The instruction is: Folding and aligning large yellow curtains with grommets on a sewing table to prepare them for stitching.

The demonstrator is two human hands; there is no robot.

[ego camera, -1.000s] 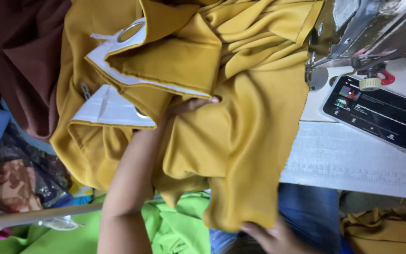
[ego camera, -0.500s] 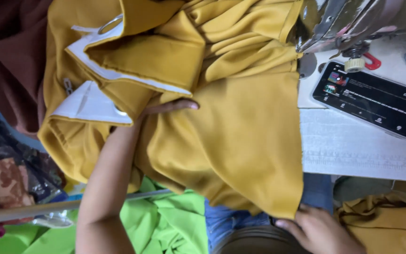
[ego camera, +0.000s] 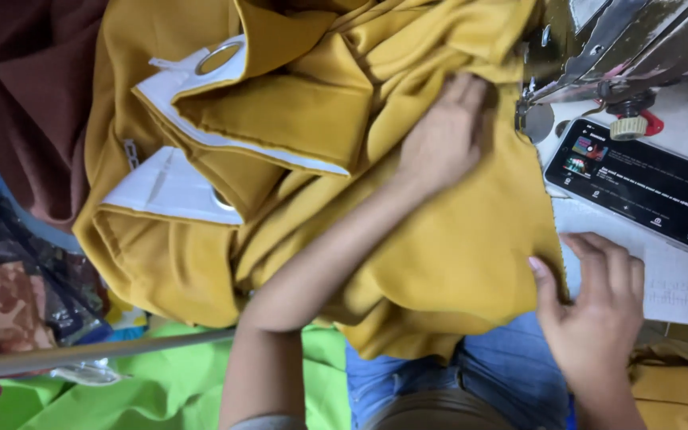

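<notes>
Nearest to me, my right hand (ego camera: 595,306) held the edge of the mustard-yellow fabric (ego camera: 455,255), thumb on top of the cloth and fingers spread flat over the white table (ego camera: 670,283) beside it. Whether the cloth was truly pinched there, I could not tell. Below that hand lay my blue jeans (ego camera: 431,374), and to the left of them a bright green cloth (ego camera: 161,382).

Farther out, my left hand (ego camera: 443,139) lay palm-down and open on the fabric, fingers extended and pressing it flat; it grasped nothing. The fabric was bunched in heavy folds, covering the table to the left of that hand and hanging over the near edge toward my lap.

Just right of the left hand's fingertips stood the metal sewing machine (ego camera: 615,48). Beside it, beyond my right hand, a phone (ego camera: 639,187) rested on the table with its screen lit.

Left of my left hand, the folds showed white interfacing (ego camera: 173,187) and a metal eyelet ring (ego camera: 218,57). Beyond these, at the far left, lay a maroon cloth (ego camera: 25,87).
</notes>
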